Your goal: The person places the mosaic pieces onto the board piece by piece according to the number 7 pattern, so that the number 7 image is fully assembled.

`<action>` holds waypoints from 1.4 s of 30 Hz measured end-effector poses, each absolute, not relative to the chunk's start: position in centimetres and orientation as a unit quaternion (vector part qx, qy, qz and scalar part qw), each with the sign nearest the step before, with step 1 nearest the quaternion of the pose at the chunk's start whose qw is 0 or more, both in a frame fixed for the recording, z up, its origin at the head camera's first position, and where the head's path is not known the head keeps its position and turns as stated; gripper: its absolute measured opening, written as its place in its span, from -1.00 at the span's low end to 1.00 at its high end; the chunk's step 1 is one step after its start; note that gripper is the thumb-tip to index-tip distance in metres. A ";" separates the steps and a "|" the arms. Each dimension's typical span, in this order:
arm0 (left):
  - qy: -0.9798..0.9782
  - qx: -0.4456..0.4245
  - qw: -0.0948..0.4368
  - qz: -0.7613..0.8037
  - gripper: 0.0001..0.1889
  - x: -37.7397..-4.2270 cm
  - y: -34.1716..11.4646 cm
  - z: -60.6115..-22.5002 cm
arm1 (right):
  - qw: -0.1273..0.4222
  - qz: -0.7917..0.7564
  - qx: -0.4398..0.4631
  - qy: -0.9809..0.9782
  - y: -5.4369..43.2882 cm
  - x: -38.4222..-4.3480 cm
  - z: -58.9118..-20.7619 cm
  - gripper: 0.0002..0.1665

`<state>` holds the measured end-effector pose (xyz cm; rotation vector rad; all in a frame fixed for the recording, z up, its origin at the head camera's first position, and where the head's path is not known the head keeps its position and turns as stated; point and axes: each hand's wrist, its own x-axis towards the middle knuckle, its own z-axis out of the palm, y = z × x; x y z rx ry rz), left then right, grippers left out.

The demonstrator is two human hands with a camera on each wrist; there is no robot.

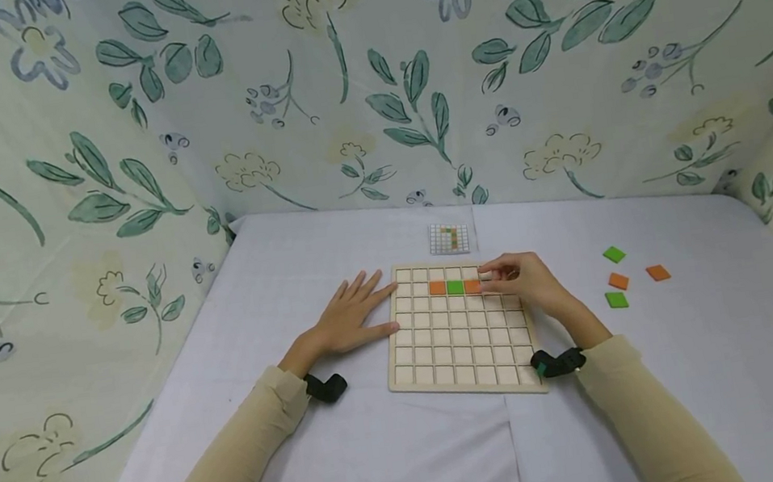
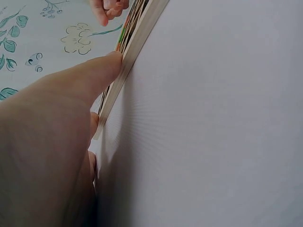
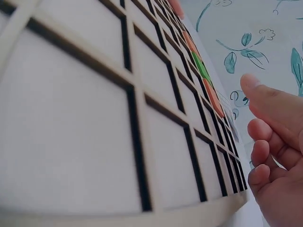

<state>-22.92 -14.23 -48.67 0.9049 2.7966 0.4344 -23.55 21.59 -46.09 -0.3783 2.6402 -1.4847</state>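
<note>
A wooden grid board [image 1: 468, 393] lies on the white cloth. Near its far edge, one row holds an orange tile [image 1: 437, 288], a green tile [image 1: 454, 287] and another orange tile [image 1: 472, 287] side by side. My left hand [image 1: 348, 317] lies spread at the board's left edge, its thumb [image 2: 102, 71] touching the side. Over the far right part of the board is my right hand [image 1: 527, 281], its fingertips by the right orange tile. In the right wrist view, the thumb [image 3: 274, 101] is extended above loosely curled fingers, with no tile visible between them.
A small card [image 1: 448, 238] with a printed coloured grid lies beyond the board. To the right, on the cloth, are several loose tiles: green [image 1: 614, 253], orange [image 1: 618, 281], orange [image 1: 658, 273] and green [image 1: 617, 299]. Floral fabric [image 1: 344, 141] hangs behind the table.
</note>
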 end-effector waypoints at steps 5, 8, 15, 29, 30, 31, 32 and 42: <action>0.938 0.301 0.087 0.145 -0.13 -23.0 -14.2 -48.8 | 0.033 -0.470 -0.100 0.876 22.6 -23.2 -45.4 -0.55; 0.939 0.299 0.088 0.145 -0.13 -23.1 -14.2 -48.9 | 0.019 -0.463 -0.101 0.881 23.5 -22.9 -45.1 -0.54; 0.940 0.297 0.083 0.149 -0.14 -23.0 -14.2 -48.8 | -0.015 -0.460 -0.095 0.883 25.8 -21.5 -44.3 -0.53; 0.941 0.293 0.090 0.145 -0.12 -23.2 -14.2 -49.0 | -0.038 -0.438 -0.021 0.898 32.6 -18.5 -43.6 -0.36; 0.941 0.293 0.090 0.145 -0.12 -23.2 -14.2 -49.0 | -0.039 -0.439 -0.016 0.898 33.1 -18.3 -43.6 -0.35; 0.941 0.293 0.090 0.146 -0.12 -23.2 -14.2 -49.0 | -0.039 -0.439 -0.010 0.898 33.5 -18.1 -43.6 -0.34; 0.940 0.294 0.090 0.146 -0.12 -23.2 -14.2 -49.0 | -0.041 -0.439 -0.005 0.898 34.0 -17.9 -43.7 -0.33; 0.940 0.293 0.091 0.148 -0.12 -23.2 -14.2 -49.0 | -0.043 -0.415 0.027 0.908 37.3 -16.3 -44.7 -0.33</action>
